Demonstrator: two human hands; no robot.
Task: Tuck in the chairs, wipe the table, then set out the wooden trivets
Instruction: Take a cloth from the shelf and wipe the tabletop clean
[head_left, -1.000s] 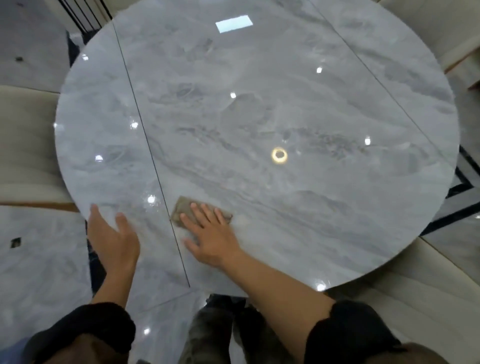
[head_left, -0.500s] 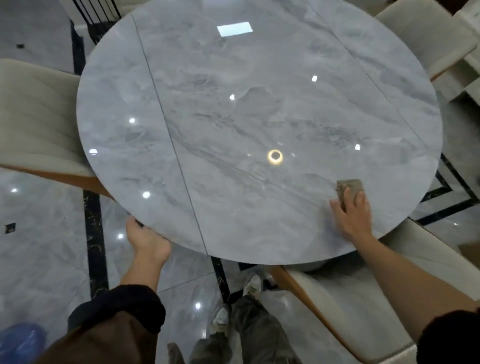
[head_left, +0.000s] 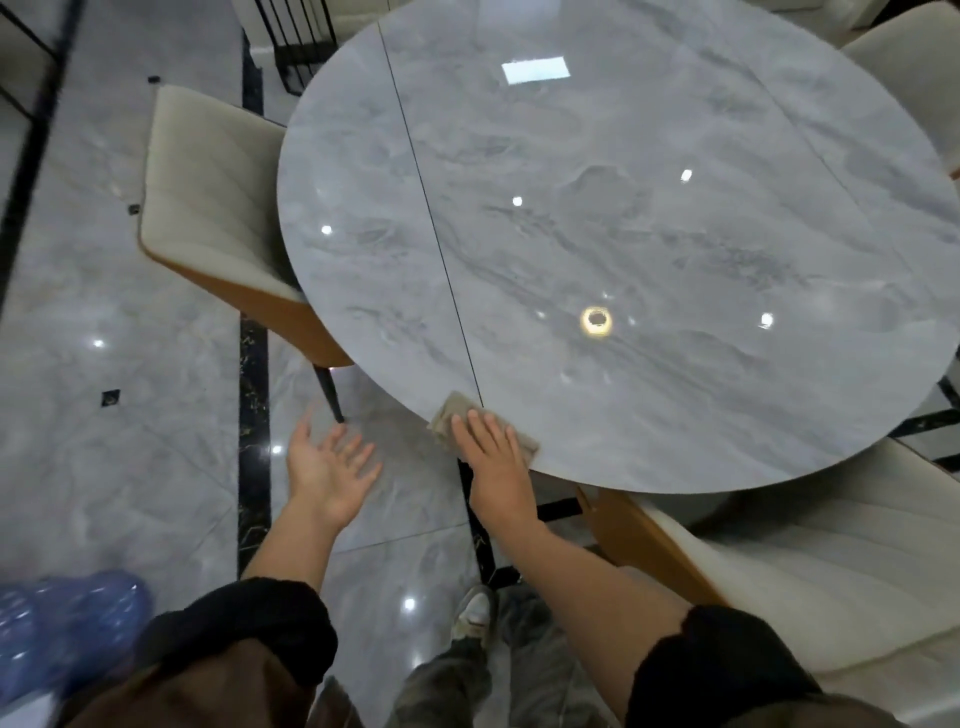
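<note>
Pressing flat on the cloth (head_left: 448, 418), your right hand (head_left: 493, 457) lies palm down with its fingers straight and close together. It curls round nothing and only bears down on the fabric. The cloth is a small tan rag at the near edge of the table (head_left: 649, 218), lying across the near end of the dark seam (head_left: 431, 208) that runs from the far rim to the near rim. Its left corner reaches the rim itself.

Your left hand (head_left: 327, 467) is off the table, just left of the right hand and over the floor (head_left: 119, 441). It is turned palm up with the fingers spread wide and holds nothing. The fingertips are blurred.

The table is round, with a glossy grey marbled top that shows bright reflections of lights.

The left chair (head_left: 208, 208) has a cream seat in an orange-brown shell. Its seat sits partly under the table's left edge, and one dark leg comes down near your left fingertips. The near right chair (head_left: 805, 561), in the same colours, has its seat partly under the near right rim, just beside your right forearm. The far right chair (head_left: 909, 67) shows only as a cream shape at the far right rim.

Below the table's near edge one shoe (head_left: 475, 613) stands on the polished tiles. A blurred blue bundle (head_left: 62, 623) sits at the near left corner of the view, and you cannot tell what it is.
</note>
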